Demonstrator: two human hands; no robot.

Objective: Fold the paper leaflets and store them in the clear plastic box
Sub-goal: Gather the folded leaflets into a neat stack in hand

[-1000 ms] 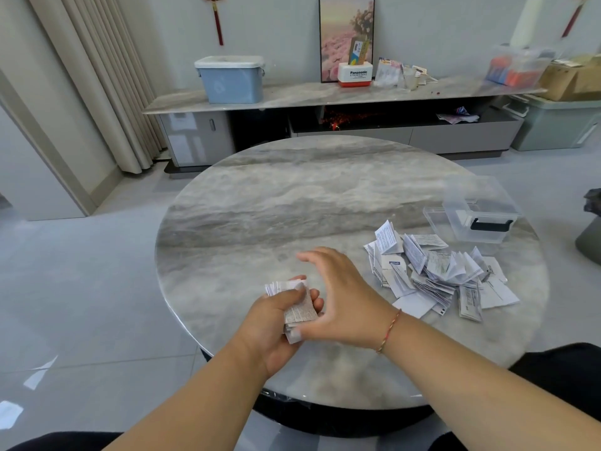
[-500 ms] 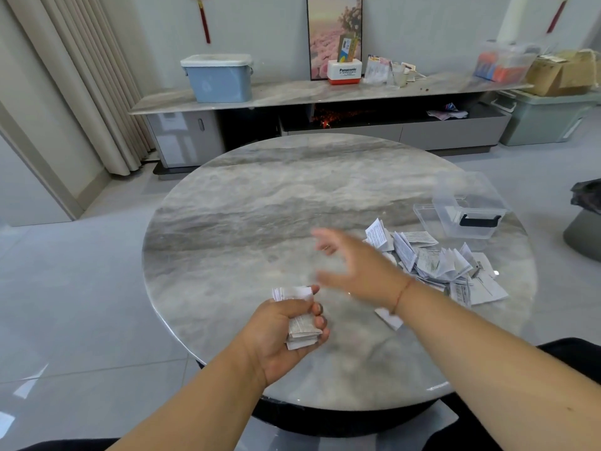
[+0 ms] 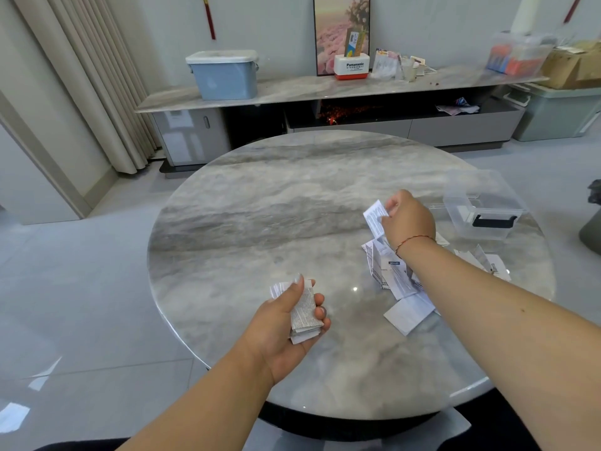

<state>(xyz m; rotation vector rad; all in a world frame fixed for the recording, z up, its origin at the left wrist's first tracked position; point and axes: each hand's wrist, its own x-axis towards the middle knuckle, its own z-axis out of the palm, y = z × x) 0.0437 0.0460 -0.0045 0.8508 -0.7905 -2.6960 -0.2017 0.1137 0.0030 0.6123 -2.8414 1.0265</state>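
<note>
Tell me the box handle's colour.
Black, on the clear box, handle; head view shows it best.

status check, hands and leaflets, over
Left hand grips folded stack. Right hand pinches one leaflet above loose pile. Clear box open, path unobstructed.

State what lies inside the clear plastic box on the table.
Through the walls of the clear plastic box only its black handle and a pale label show; no folded leaflets appear inside. The far bottom corner is blurred, so a small slip there cannot be ruled out.
</note>
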